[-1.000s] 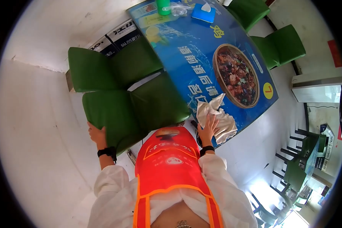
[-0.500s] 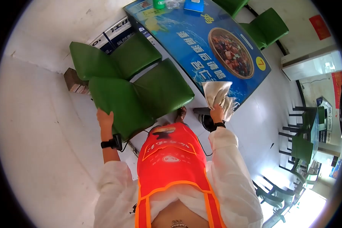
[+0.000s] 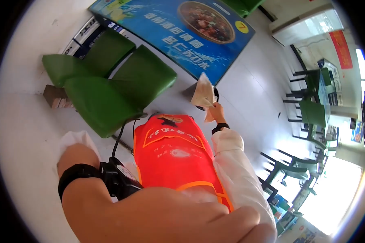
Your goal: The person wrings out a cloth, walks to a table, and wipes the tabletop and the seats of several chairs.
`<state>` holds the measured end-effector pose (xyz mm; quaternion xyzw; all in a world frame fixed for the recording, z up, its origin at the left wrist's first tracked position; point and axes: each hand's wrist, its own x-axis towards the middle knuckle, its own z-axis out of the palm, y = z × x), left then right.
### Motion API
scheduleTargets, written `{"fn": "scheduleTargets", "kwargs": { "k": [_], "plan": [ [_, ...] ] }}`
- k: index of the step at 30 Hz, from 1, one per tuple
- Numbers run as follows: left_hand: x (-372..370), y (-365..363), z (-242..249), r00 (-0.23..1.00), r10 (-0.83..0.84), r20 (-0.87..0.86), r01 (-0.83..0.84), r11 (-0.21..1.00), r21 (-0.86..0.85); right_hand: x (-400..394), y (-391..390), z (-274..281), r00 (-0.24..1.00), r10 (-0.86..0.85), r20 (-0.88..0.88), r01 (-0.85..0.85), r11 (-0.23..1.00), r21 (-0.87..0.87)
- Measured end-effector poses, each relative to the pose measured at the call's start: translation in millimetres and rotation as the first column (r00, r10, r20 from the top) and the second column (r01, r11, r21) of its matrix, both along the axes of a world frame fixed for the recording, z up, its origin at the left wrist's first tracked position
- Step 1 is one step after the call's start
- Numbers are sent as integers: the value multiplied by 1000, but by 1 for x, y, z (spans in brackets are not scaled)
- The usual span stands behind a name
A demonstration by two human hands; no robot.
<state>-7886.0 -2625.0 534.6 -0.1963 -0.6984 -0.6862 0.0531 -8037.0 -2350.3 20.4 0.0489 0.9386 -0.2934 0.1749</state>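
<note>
My right hand (image 3: 217, 112) is closed on a crumpled beige cloth (image 3: 202, 92), held out beside the near corner of the blue table (image 3: 241, 50). Behind the cloth, a black rounded object (image 3: 216, 95) on the floor is mostly hidden. Close to the camera, my left hand (image 3: 186, 212) is raised across the bottom of the view, over the red apron (image 3: 174, 166). Its fingers look curled, and anything inside them is hidden. A black strapped device (image 3: 119, 178) sits on my left wrist. The green chair (image 3: 97, 103) stands ahead, apart from that hand.
Another green chair (image 3: 109, 50) is tucked against the table, near boxes (image 3: 83, 36) by the wall. A brown block (image 3: 54, 96) lies behind the chairs. More green chairs (image 3: 312, 112) and tables line the right side. A white cabinet (image 3: 302, 26) stands at upper right.
My left hand has let go of the green chair back and come up close to the camera. My right hand has drawn the cloth back from the tabletop. The view has shifted right.
</note>
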Motion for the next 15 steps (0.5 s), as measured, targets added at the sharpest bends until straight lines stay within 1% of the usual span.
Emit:
{"fn": "scheduleTargets", "kwargs": {
  "k": [1, 2, 4, 5, 6, 8, 9, 10, 12, 13, 15],
  "plan": [
    [-2, 15, 1, 998, 60, -24, -60, 998, -14, 6, 11, -4, 999, -42, 22, 43, 996, -77],
    [-4, 30, -1, 998, 23, -55, -25, 999, -37, 13, 28, -6, 998, -64, 18, 65, 995, -74],
    [-6, 65, -6, 992, -78, -98, 70, 994, -85, 30, 41, 38, 959, -164, 232, 211, 958, -193],
    [-6, 83, -9, 986, -126, -110, 115, 988, -106, 34, 71, 3, 982, -113, 150, 131, 984, -119],
    [-6, 103, -11, 978, -171, -123, 155, 980, -126, 39, 90, -5, 981, -135, 142, 152, 981, -121],
    [-7, 142, -15, 951, -272, -148, 247, 954, -171, 50, 139, -19, 992, -63, 112, 72, 995, -71],
    [-8, 162, -15, 931, -329, -160, 299, 936, -186, 56, 162, -18, 992, -80, 102, 87, 994, -68],
    [-10, 183, -16, 908, -380, -178, 345, 917, -200, 62, 188, -17, 990, -101, 99, 107, 993, -54],
    [-12, 225, -18, 843, -499, -199, 453, 859, -237, 75, 236, -14, 966, -228, 126, 246, 957, -151],
    [-15, 245, -18, 803, -559, -208, 502, 822, -269, 81, 258, -6, 960, -252, 123, 269, 951, -154],
    [-21, 280, -18, 727, -654, -207, 574, 745, -340, 95, 305, 9, 907, -359, 218, 410, 872, -268]
  ]
}}
